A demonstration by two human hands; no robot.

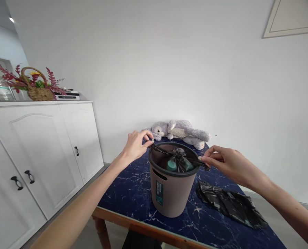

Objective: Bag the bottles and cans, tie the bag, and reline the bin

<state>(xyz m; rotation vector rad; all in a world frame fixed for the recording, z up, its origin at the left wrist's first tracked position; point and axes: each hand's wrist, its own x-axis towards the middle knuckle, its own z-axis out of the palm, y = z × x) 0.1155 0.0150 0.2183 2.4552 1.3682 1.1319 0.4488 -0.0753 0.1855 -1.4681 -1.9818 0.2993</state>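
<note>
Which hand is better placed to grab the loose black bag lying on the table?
Right, probably. Both pinch the black strip across the bin, but the right hand is close to the loose black bag; the left hand is at the opposite rim, bin in between.

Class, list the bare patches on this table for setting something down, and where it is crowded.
Bare: the table left of the bin, and the narrow strip between bin and near edge. Crowded: over the bin, where left hand and right hand pinch the stretched bag; loose bag right; plush toy behind.
</note>
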